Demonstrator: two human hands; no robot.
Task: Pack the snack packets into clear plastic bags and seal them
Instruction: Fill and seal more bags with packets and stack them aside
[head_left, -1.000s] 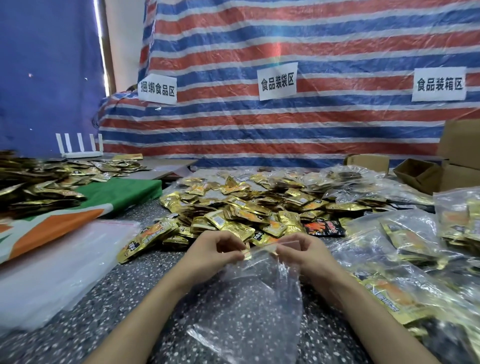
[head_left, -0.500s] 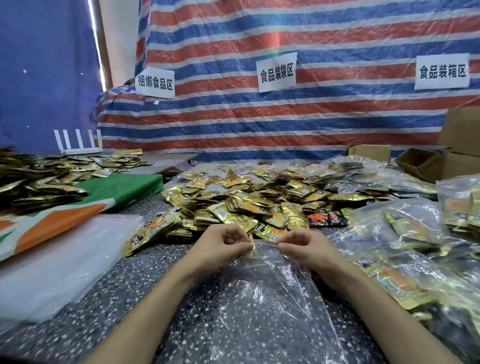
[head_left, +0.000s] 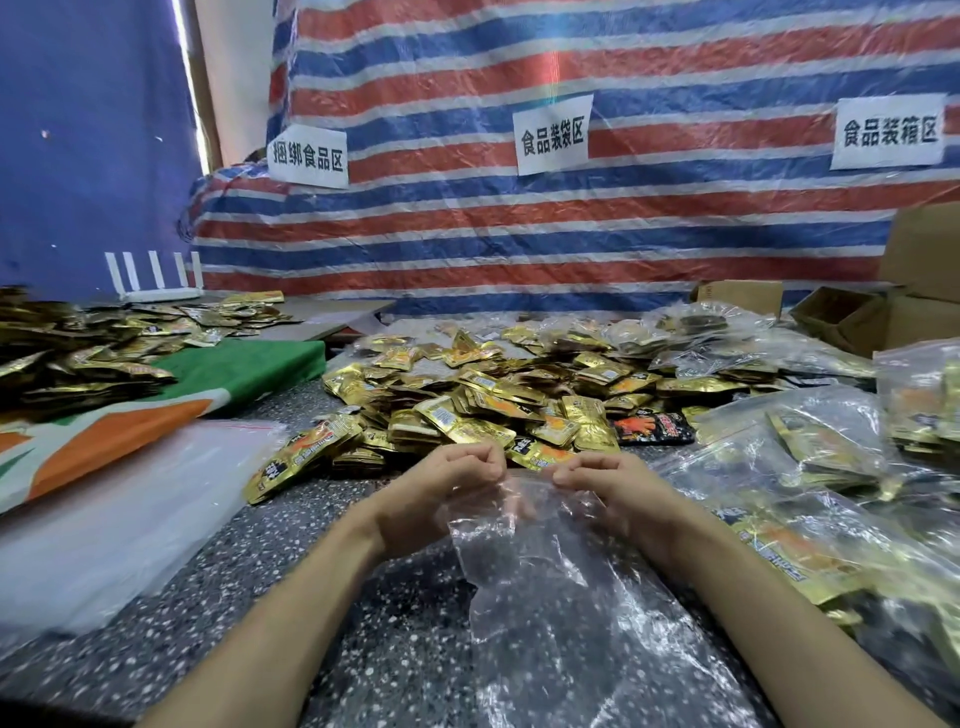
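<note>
An empty clear plastic bag (head_left: 550, 597) lies crumpled on the speckled table in front of me, its mouth pointing away. My left hand (head_left: 441, 488) pinches the left side of the bag's top edge with curled fingers. My right hand (head_left: 608, 488) pinches the right side of the same edge. Just beyond my hands spreads a big heap of gold snack packets (head_left: 483, 400), with one black and red packet (head_left: 652, 428) at its right edge.
Filled clear bags (head_left: 810, 467) pile up on the right. A stack of flat empty bags (head_left: 109, 514) lies at left beside a green and orange cloth (head_left: 208, 384) bearing more gold packets. Cardboard boxes (head_left: 841, 317) stand at the back right. A striped tarp hangs behind.
The bag has come down from being held up and now lies flatter on the table. Both hands stay at its top edge, with the view shifted slightly downward.
</note>
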